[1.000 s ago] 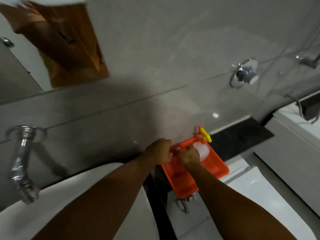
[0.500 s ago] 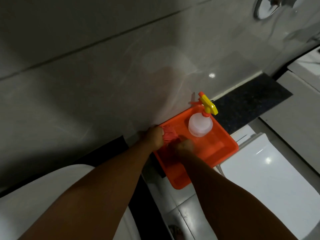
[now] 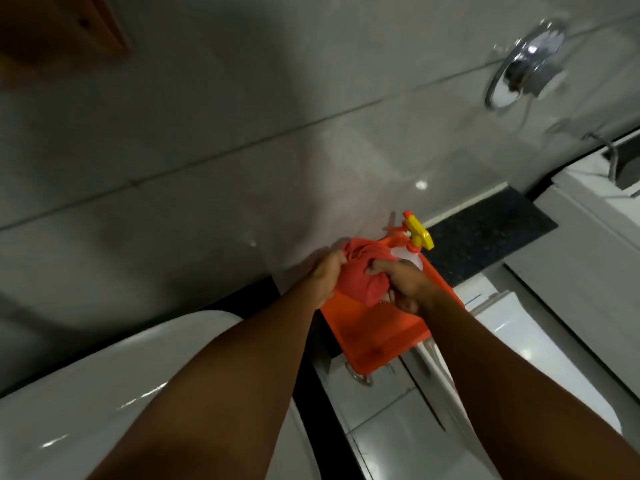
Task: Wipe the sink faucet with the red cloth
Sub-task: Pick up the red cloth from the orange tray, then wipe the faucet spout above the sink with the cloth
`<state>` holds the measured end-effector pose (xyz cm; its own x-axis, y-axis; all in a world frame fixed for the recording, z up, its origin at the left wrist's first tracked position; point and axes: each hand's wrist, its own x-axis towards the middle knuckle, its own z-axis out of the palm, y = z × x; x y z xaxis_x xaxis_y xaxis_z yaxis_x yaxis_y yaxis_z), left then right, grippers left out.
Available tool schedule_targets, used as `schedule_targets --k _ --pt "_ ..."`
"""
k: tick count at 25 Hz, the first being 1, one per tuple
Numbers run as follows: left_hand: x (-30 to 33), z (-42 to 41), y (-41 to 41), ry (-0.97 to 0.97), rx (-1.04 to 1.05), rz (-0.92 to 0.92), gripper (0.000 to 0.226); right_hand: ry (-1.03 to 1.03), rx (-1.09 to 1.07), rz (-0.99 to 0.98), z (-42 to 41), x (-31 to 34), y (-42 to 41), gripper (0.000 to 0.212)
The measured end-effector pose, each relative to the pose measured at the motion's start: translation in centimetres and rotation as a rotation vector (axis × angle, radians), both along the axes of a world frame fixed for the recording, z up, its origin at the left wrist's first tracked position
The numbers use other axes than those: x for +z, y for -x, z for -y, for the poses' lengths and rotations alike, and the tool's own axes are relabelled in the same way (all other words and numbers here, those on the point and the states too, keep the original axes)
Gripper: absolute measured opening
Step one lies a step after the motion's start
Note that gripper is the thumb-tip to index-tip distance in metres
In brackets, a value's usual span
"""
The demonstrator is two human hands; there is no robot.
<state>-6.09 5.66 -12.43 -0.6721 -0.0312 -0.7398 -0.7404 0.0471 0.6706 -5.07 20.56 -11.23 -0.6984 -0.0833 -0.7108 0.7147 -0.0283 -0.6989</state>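
Observation:
The red cloth (image 3: 360, 275) is bunched up between both my hands, just above the orange tray (image 3: 377, 341). My left hand (image 3: 323, 277) grips its left side and my right hand (image 3: 405, 284) grips its right side. The white sink (image 3: 104, 386) fills the lower left, and only its rim and basin show. The sink faucet is out of view in this frame.
A white spray bottle with a yellow trigger (image 3: 417, 239) stands at the tray's far corner, against the grey tiled wall. A chrome wall valve (image 3: 528, 64) sits at the upper right. A white toilet tank (image 3: 540, 344) lies to the right, and a wooden frame (image 3: 62, 29) shows at the upper left.
Both hands have lifted the red cloth out of the tray and hold it bunched above it. The camera has tilted, and the faucet seen a second ago has left the view.

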Motion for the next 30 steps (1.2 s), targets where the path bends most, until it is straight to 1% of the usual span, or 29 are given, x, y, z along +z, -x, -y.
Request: schedule_targets --k 1,2,3,4,5,6,7,8,9,11,14,16,19,22,24,26,28,30 --pt "1.7 0.3 -0.5 -0.152 0.096 0.01 0.049 0.044 0.032 -0.024 -0.1 1.9 0.1 0.035" --pt "3.6 0.7 -0.9 -0.28 0.164 -0.003 0.052 0.089 0.04 -0.052 -0.1 4.1 0.1 0.027" --pt "6.0 1.4 -1.5 -0.376 0.216 -0.035 0.054 0.118 0.038 -0.079 0.0 6.5 -0.2 0.018" --pt "8.2 2.2 -2.1 -0.445 0.252 -0.081 0.055 0.133 0.038 -0.096 0.2 8.8 -0.5 0.017" --pt "10.5 3.0 -2.8 -0.488 0.254 -0.139 0.054 0.142 0.068 -0.11 0.5 10.8 -1.1 0.022" --pt "12.9 4.1 -3.9 -0.512 0.22 -0.199 0.05 0.152 0.11 -0.116 0.9 12.9 -1.8 0.032" --pt "14.9 4.9 -4.7 -0.496 0.16 -0.243 0.044 0.166 0.148 -0.122 1.3 14.6 -2.3 0.043" --pt "16.9 6.1 -5.9 -0.445 0.114 -0.282 0.037 0.189 0.179 -0.129 2.1 16.5 -3.1 0.052" --pt "18.9 7.4 -7.2 -0.37 0.105 -0.306 0.038 0.21 0.204 -0.137 3.0 18.2 -4.0 0.061" --pt "22.7 10.5 -9.8 -0.23 0.131 -0.345 0.047 0.256 0.266 -0.17 5.6 21.7 -5.5 0.069" --pt "28.2 15.0 -12.8 -0.112 0.202 -0.426 0.045 0.338 0.366 -0.241 10.3 26.0 -6.6 0.061" --pt "31.2 18.9 -14.9 -0.076 0.27 -0.487 0.042 0.373 0.449 -0.278 14.4 28.4 -7.3 0.052" --pt "34.2 25.0 -18.8 0.062 0.414 -0.532 0.043 0.359 0.537 -0.326 20.8 31.0 -9.2 0.042" --pt "34.3 29.2 -21.9 0.161 0.524 -0.505 0.041 0.283 0.555 -0.37 26.5 31.1 -11.5 0.043" --pt "32.9 31.3 -23.4 0.243 0.614 -0.492 0.039 0.187 0.529 -0.408 29.8 30.4 -13.0 0.042" --pt "31.0 32.5 -24.2 0.368 0.686 -0.475 0.042 0.089 0.469 -0.445 31.9 29.2 -13.9 0.038" --pt "28.9 33.3 -24.3 0.501 0.712 -0.473 0.045 0.001 0.378 -0.47 33.0 27.9 -14.3 0.031" --pt "27.2 32.8 -24.2 0.642 0.698 -0.455 0.049 -0.06 0.337 -0.498 33.5 26.4 -14.3 0.032"
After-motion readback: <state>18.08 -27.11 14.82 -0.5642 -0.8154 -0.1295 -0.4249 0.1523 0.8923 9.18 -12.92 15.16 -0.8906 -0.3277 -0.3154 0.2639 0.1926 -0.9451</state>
